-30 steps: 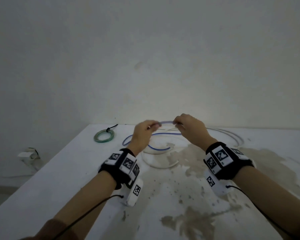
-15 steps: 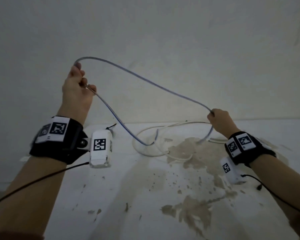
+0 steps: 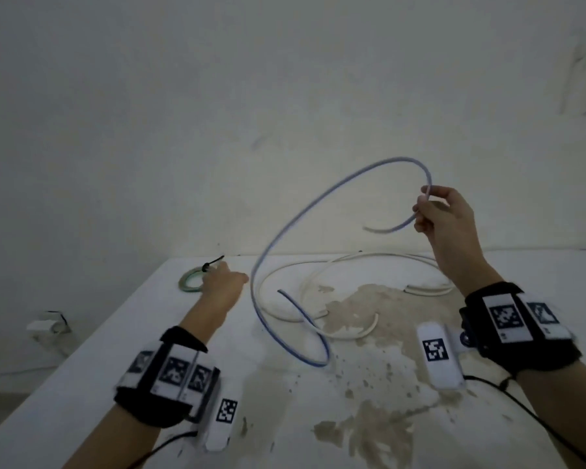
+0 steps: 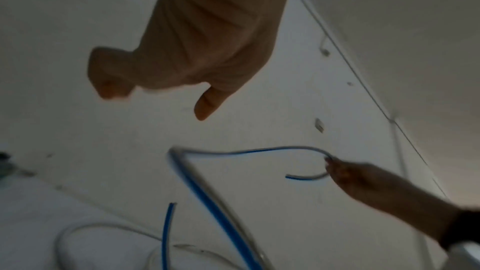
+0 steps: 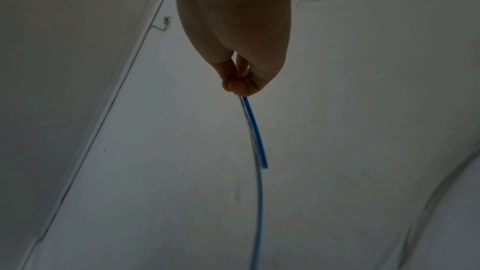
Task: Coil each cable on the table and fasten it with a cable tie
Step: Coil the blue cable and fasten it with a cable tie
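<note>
A blue cable (image 3: 386,160) arcs up from the table to my raised right hand (image 3: 427,211), which pinches it near one end between thumb and fingers; the short tail sticks out to the left. The right wrist view shows the same pinch (image 5: 239,85) on the blue cable (image 5: 255,130). The cable's other end curls in a loop on the table. My left hand (image 3: 224,282) is low over the table's far left, fingers loosely curled and holding nothing (image 4: 182,59). A long white cable (image 3: 379,254) sprawls loose on the table behind the blue loop.
A green cable coil (image 3: 189,282) fastened with a black cable tie (image 3: 214,263) lies at the far left, just beyond my left hand. The white table (image 3: 115,333) has a brown stained patch (image 3: 369,299) in the middle. A bare wall stands close behind.
My left hand let go of the blue cable and dropped from high on the left to the table near the green coil. My right hand rose, lifting the cable into a tall arc.
</note>
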